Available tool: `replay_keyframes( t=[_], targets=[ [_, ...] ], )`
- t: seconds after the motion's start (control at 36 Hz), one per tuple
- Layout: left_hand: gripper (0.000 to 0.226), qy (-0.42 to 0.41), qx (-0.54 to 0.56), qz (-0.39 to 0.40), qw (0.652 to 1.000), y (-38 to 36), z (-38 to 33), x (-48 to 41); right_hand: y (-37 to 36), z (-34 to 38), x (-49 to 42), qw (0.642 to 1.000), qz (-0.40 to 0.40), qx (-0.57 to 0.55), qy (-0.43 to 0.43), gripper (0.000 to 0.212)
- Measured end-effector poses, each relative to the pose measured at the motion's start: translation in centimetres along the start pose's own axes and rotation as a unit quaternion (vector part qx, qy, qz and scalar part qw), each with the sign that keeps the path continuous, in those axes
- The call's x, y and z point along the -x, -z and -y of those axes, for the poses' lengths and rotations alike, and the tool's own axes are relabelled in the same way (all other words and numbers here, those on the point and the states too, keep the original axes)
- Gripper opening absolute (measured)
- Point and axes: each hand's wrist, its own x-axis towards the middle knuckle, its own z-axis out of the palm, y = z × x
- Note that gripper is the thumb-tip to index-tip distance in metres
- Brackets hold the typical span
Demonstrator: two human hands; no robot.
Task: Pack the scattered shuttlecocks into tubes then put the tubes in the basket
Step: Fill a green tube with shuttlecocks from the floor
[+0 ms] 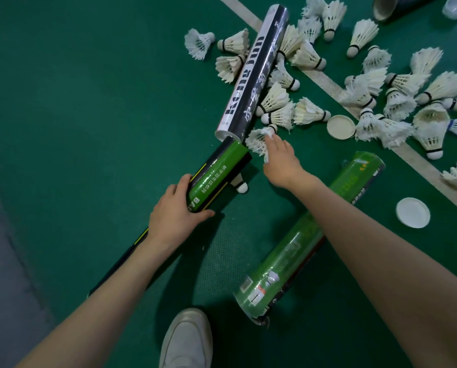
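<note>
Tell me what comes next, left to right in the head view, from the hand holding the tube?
Left hand, white shuttlecock under its green-and-black tube, right hand holding a frayed white shuttlecock, cream round lid, white round lid.

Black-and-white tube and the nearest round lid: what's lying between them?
Head view: several loose shuttlecocks lie between the black-and-white tube and the lid.

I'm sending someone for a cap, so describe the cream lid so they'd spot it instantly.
Follow the white court line to the shuttlecock pile. The cream lid lies on the line's near side, between shuttlecocks. The whiter lid lies alone on bare floor.
</note>
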Motion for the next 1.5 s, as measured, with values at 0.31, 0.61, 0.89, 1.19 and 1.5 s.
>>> replay_keyframes(
  t=[0.31, 0.61, 0.89, 1.19, 1.5],
  targets=[
    [0.09, -0.022, -0.019, 0.011, 0.999, 0.0, -0.9, 0.6, 2.1, -2.1, 3.8, 0.941, -0.236, -0.239, -0.034, 0.018],
    [0.091, -0.122, -0.02, 0.039, 0.992, -0.8, -5.3, 3.2, 3.3, -5.8, 10.8, 0.848, -0.277, -0.453, 0.011, 0.016],
    [0.094, -0.208, 0.007, 0.068, 0.976, -2.5, -8.1, 6.2, 3.8, -7.7, 16.4, 0.792, -0.222, -0.567, 0.041, 0.016],
    [0.093, -0.234, -0.028, 0.083, 0.968, -4.0, -12.1, 6.6, 2.3, -9.5, 17.8, 0.84, -0.2, -0.502, 0.047, 0.055],
    [0.091, -0.299, -0.19, 0.105, 0.929, -7.2, -20.8, 5.5, 4.4, -17.6, 15.0, 0.585, -0.48, -0.605, -0.249, 0.016]
  ],
)
